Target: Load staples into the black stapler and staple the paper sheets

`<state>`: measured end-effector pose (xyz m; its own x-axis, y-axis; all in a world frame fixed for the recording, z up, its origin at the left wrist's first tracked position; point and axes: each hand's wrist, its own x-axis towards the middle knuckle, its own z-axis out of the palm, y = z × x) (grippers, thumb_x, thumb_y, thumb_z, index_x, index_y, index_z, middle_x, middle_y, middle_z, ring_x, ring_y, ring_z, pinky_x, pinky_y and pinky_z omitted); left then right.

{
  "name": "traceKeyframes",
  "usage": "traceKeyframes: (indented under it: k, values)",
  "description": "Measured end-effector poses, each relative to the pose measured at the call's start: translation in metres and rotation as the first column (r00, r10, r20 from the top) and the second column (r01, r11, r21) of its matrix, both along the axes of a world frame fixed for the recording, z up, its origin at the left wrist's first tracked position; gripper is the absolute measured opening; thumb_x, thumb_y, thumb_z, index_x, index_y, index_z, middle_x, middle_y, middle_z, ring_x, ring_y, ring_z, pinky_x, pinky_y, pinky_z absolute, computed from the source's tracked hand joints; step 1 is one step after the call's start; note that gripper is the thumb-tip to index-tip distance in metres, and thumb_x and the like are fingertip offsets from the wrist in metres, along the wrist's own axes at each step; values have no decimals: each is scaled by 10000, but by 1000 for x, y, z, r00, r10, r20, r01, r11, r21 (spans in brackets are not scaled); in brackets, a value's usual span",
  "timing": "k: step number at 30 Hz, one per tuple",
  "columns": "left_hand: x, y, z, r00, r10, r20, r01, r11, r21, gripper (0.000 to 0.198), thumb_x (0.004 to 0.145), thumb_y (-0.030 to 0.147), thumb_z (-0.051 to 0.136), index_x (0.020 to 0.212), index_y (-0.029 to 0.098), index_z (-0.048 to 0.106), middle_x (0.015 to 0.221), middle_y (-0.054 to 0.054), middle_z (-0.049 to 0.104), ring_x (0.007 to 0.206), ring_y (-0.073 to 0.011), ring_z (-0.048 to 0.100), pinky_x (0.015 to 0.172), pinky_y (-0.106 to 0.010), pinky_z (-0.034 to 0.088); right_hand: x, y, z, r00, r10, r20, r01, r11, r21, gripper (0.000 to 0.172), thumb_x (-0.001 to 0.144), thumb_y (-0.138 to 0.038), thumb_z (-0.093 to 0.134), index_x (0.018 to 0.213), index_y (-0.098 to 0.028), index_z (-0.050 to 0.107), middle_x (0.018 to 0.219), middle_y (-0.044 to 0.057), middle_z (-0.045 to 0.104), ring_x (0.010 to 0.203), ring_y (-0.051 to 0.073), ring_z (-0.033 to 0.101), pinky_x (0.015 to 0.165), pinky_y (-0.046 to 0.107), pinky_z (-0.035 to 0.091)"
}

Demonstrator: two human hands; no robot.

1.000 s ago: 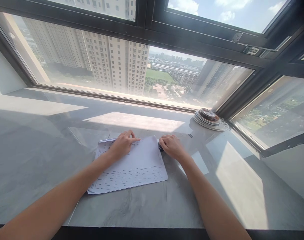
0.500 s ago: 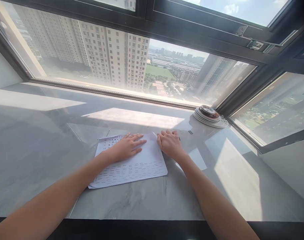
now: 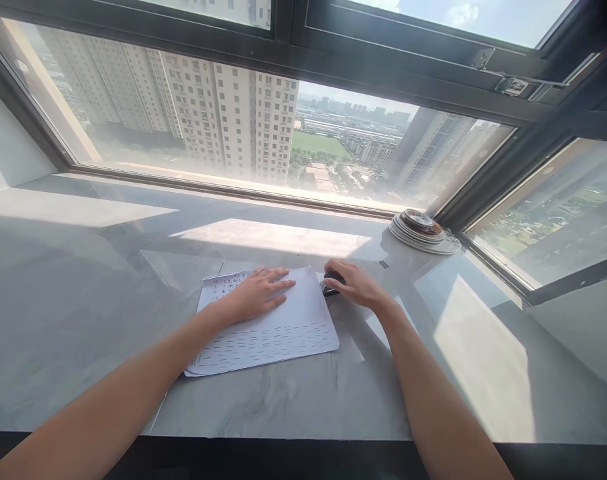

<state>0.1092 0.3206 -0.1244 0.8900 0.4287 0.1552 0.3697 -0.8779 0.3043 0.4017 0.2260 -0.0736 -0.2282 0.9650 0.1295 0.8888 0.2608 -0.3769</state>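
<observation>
A stack of white paper (image 3: 298,310) lies on the grey marbled sill, slightly turned. Handwritten marks fill its upper left, and rows of short dark dashes that look like staples run across its lower part. My left hand (image 3: 263,292) rests flat on the sheets, fingers spread. At the right edge of the paper, my right hand (image 3: 358,283) is closed around a small black stapler (image 3: 333,280). Its front end sits close beside the paper edge; my fingers and palm cover much of it. Two short dark strips (image 3: 384,265), perhaps staples, lie beyond my right hand.
A stack of round plates or discs (image 3: 423,233) stands in the far right corner by the window. A dark window frame (image 3: 233,187) bounds the back of the marbled sill (image 3: 263,407). Bright sunlight patches fall on the right side.
My right hand has turned and shifted a little to the right, away from the paper edge, so more of the black stapler shows. My left hand stays flat on the paper.
</observation>
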Motion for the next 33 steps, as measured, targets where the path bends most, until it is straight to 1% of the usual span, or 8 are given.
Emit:
traceKeyframes:
  k: [4, 7, 10, 13, 18, 22, 25, 33]
  values:
    - [-1, 2, -3, 1000, -2, 6, 2, 1000, -7, 492, 1057, 497, 350, 1534, 412, 431, 1647, 8, 358, 1465, -296, 399, 1235, -524, 220, 30, -4, -6, 997, 77, -16, -78, 997, -15, 286, 925, -487, 613, 1070, -240, 623, 1016, 43, 699, 893, 209, 605, 758, 295, 419]
    - [-1, 2, -5, 1000, -7, -1, 7, 1000, -19, 496, 1059, 494, 339, 1538, 401, 425, 1653, -2, 344, 1477, -301, 378, 1242, -542, 196, 44, -3, -12, 989, -145, 29, 142, 987, 80, 243, 913, -461, 604, 961, -224, 627, 884, 41, 688, 772, 200, 579, 688, 289, 385]
    - [2, 0, -3, 999, -30, 34, 31, 999, -34, 479, 1053, 472, 368, 1509, 364, 467, 1638, -24, 369, 1458, -297, 401, 1240, -540, 208, 42, -4, -4, 916, -389, -93, 399, 875, 274, 302, 882, -511, 629, 865, -213, 585, 737, 15, 613, 664, 171, 508, 634, 282, 355]
    - [2, 3, 4, 971, 60, 230, -50, 998, -48, 385, 1061, 337, 333, 1330, 271, 600, 1522, -65, 499, 1343, -261, 509, 1169, -488, 346, 8, -6, 11, 891, -343, -297, 432, 840, 329, 332, 899, -530, 616, 833, -216, 531, 682, -22, 532, 622, 138, 451, 603, 265, 347]
    - [-17, 29, 18, 619, 354, 701, -461, 886, -41, 318, 982, 114, 332, 894, 200, 626, 1011, -94, 596, 951, -235, 585, 832, -399, 489, -94, -5, 2, 928, -130, -349, 195, 968, 156, 235, 911, -402, 597, 815, -225, 477, 718, -24, 565, 630, 131, 482, 567, 248, 325]
    - [-32, 47, 16, 472, 409, 781, -555, 826, -98, 311, 940, 75, 364, 816, 195, 623, 927, -76, 520, 822, -211, 543, 688, -343, 448, -135, -7, -23, 960, -124, -249, 149, 985, 82, 201, 874, -325, 620, 812, -231, 453, 793, 4, 620, 668, 153, 524, 568, 256, 321]
    - [-34, 52, 11, 444, 419, 792, -569, 815, -113, 318, 933, 68, 367, 805, 192, 629, 930, -73, 498, 813, -207, 536, 676, -334, 436, -118, -20, -30, 970, -173, -173, 183, 982, 47, 188, 871, -301, 609, 828, -237, 438, 854, 19, 639, 685, 163, 542, 567, 259, 329]
    - [-29, 56, 4, 468, 433, 771, -574, 812, -108, 305, 888, 35, 385, 796, 197, 626, 938, -73, 490, 825, -214, 538, 733, -348, 447, 11, -74, -33, 870, -483, -95, 486, 874, 2, 240, 911, -470, 560, 865, -246, 488, 762, 10, 616, 691, 202, 563, 623, 304, 404]
